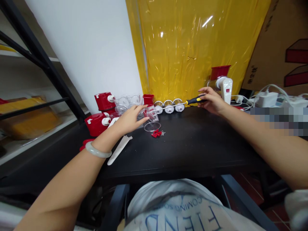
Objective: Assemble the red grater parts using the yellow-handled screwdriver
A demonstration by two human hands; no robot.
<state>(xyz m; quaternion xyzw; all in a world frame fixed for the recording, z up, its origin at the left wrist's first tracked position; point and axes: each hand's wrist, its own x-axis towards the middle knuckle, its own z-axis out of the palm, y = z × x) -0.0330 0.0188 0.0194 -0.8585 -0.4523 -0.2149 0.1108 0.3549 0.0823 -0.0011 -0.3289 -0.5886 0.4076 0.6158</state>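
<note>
My left hand (130, 119) reaches over the black table (192, 144) with its fingers stretched toward a clear plastic piece (152, 113); it holds nothing. A pale bangle (97, 151) sits on that wrist. My right hand (211, 101) is closed around the yellow-and-black handle of a screwdriver (183, 103), whose shaft points left toward three round metal drum parts (168, 106). A clear ring (152, 126) and small red pieces with screws (157, 133) lie just in front of my left hand.
Red plastic housings (97, 123) and clear cups (127, 102) crowd the table's back left. A white and red appliance (222, 84) stands at the back right, beside white cables and chargers (267, 98). A white flat strip (119, 149) lies near the front edge. Yellow film covers the wall behind.
</note>
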